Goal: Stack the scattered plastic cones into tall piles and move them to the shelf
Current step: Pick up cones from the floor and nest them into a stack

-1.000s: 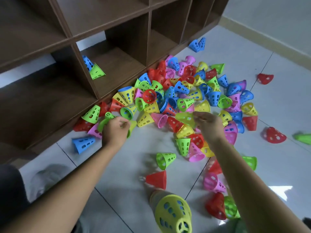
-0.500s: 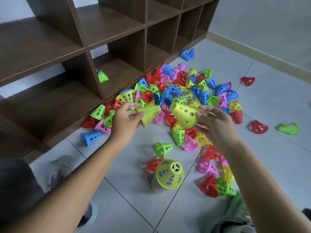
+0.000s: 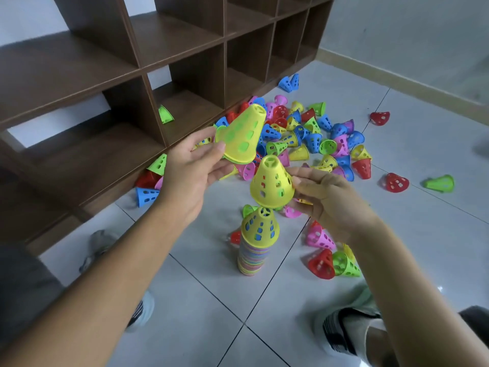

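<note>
From the head camera, I saw my left hand (image 3: 190,173) grasping a yellow cone over a green one (image 3: 242,135) at frame centre, narrow tip tilted toward the upper right. My right hand (image 3: 325,200) pinched a second yellow cone (image 3: 272,181), tip up, just above the tall stack (image 3: 258,242) standing upright on the grey tiled floor (image 3: 397,234). Loose cones (image 3: 312,139) lay scattered beyond, centre right. The brown shelf (image 3: 132,62) filled the upper left, one green cone (image 3: 165,115) inside a cubby.
</note>
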`<action>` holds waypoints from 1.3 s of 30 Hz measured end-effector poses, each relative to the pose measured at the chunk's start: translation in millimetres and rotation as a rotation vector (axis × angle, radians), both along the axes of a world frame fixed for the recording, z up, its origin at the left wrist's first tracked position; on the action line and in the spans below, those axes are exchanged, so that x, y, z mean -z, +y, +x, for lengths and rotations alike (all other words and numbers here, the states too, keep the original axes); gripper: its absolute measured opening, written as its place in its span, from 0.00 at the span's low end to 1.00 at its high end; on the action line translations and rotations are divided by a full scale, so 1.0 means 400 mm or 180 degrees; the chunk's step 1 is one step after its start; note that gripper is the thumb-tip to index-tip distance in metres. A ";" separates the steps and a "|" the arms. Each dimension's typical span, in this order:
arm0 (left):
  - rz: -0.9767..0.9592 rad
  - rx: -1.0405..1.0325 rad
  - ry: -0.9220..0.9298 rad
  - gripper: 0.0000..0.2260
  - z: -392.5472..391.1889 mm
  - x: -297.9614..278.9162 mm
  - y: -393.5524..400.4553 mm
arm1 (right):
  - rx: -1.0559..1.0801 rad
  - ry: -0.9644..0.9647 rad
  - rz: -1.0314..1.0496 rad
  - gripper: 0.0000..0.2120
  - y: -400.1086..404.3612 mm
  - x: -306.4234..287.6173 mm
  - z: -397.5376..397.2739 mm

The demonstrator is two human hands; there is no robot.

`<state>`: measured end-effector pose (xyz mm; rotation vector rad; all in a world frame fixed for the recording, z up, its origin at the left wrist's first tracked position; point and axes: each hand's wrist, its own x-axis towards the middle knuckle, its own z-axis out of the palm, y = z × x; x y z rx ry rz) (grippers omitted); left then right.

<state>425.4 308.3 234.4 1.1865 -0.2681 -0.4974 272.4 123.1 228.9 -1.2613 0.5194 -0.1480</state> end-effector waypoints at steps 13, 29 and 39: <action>-0.0362 0.0841 0.0285 0.19 -0.073 -0.037 0.066 | 0.0361 0.0444 -0.0183 0.07 0.060 0.047 -0.016; 0.1338 0.1186 -0.0718 0.20 -0.103 0.090 0.067 | 0.0777 0.0852 -0.0337 0.10 0.080 0.115 -0.053; 0.2459 0.1365 -0.2077 0.23 -0.114 0.155 0.079 | 0.0020 0.0963 0.0745 0.40 0.142 0.217 -0.074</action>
